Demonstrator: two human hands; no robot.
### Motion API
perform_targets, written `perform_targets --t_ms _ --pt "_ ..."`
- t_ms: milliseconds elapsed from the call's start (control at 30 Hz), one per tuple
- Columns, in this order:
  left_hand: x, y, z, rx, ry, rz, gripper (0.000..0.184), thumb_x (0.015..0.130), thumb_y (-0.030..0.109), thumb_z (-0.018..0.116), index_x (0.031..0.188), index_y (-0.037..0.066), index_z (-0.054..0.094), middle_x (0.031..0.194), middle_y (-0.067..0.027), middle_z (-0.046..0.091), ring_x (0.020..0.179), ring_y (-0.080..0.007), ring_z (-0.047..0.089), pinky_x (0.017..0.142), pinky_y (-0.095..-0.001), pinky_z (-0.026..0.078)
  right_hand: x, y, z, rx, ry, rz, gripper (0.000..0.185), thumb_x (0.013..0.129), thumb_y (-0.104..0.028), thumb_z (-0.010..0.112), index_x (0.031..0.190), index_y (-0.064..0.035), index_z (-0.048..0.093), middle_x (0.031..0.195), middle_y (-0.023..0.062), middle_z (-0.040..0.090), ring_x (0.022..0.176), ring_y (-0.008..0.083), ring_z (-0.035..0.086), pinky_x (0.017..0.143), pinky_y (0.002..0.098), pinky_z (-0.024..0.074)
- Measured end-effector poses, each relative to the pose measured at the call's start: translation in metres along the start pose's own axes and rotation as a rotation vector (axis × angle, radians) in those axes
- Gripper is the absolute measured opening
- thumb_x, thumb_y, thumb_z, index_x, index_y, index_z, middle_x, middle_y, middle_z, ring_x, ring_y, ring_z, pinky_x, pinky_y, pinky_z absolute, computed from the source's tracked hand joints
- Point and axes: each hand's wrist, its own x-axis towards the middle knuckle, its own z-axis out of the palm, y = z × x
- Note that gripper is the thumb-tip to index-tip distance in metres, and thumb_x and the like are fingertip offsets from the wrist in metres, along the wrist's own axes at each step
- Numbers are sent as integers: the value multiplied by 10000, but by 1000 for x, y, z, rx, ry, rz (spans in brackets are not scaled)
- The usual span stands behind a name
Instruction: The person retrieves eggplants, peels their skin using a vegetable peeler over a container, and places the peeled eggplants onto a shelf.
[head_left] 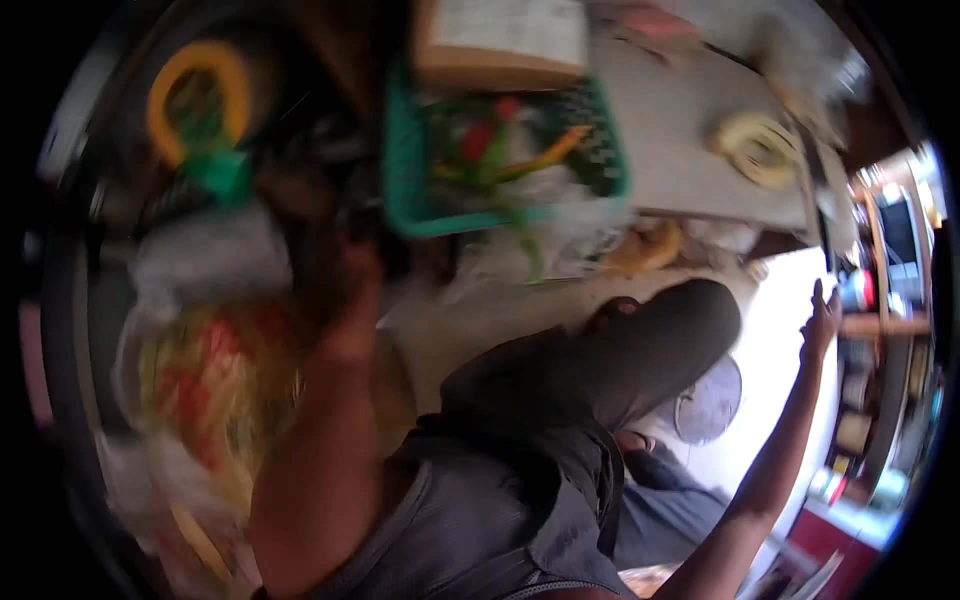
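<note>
My left hand (pixel 360 262) is smeared by motion in the dark area left of a teal plastic basket (pixel 400 205); its fingers cannot be made out, nor whether it holds anything. Below that hand, beside my forearm, lies a clear plastic bag (pixel 215 375) with blurred red and yellow contents. Red, green and yellow pieces (pixel 490 160) lie in the basket, too blurred to name. Out to the far right, my right hand (pixel 822 315) is raised in front of the bright floor, fingers stretched out, with nothing visible in it.
A cardboard box (pixel 500 45) rests over the basket's back edge. A pale yellow ring-shaped roll (pixel 760 150) lies on the grey surface. An orange ring (pixel 236 95) is at upper left. Shelves (pixel 885 325) with goods stand at right. A grey rounded object (pixel 708 400) sits beyond my knee.
</note>
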Motion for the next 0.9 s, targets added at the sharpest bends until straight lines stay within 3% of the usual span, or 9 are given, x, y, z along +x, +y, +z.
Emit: perform_targets --t_ms 133,167,267,367,467,600,667,733,900 --pt "-1 7 6 3 80 282 457 830 105 721 1266 13 620 1203 -179 675 1131 -337 628 1032 -422 471 41 16 12 91 -125 237 605 927 -410 712 1331 26 602 1019 86 660 489 62 412 361 235 320" --pt "10 -34 9 375 97 478 440 820 78 724 1245 14 629 1170 -162 681 1096 -328 636 1011 -416 482 40 11 19 50 -98 220 606 893 -457 735 1260 16 642 1027 107 684 471 64 389 374 234 320" --pt "10 -36 15 81 -55 394 395 810 20 727 1197 23 648 1095 -104 684 1020 -273 644 954 -393 500 63 26 12 -3 -207 177 739 841 -571 757 1221 42 599 1083 161 699 433 31 324 376 215 307" --pt "14 -10 24 -803 -172 -403 401 810 -2 733 1202 28 654 1114 -83 682 1023 -241 633 943 -368 490 60 2 9 80 -18 183 750 846 -586 740 1286 6 608 1129 150 706 464 35 324 407 210 299" --pt "-5 66 13 -249 -11 -103 421 835 68 747 1237 18 634 1156 -90 681 1027 -263 635 934 -369 486 69 -2 -2 9 -64 126 738 845 -600 731 1326 -50 628 1155 98 703 502 42 362 440 218 319" --pt "24 87 -2 -242 -50 57 505 848 202 759 1263 -33 594 1186 -121 668 1056 -261 619 938 -371 470 128 21 -3 -371 -161 29 689 821 -649 726 1191 -68 722 1008 49 735 553 75 471 446 246 356" --pt "26 126 -18 -268 69 43 531 847 242 762 1251 -52 584 1180 -130 661 1064 -255 608 943 -371 462 131 -4 4 -688 -139 -124 665 828 -650 705 1146 -66 736 976 116 753 839 206 701 708 370 530" --pt "28 160 -34 -369 29 95 528 843 257 764 1213 -68 574 1164 -143 643 1065 -242 583 960 -354 443 152 -6 11 -936 -127 -403 642 853 -616 685 1143 -45 731 995 172 747 934 260 723 819 398 532" --pt "-36 290 -93 -290 3 239 443 869 257 746 1158 -25 564 1042 -115 657 939 -224 617 846 -350 493 207 -11 34 -727 -429 -297 505 877 -498 697 997 -10 745 736 133 656 655 245 642 643 403 511"
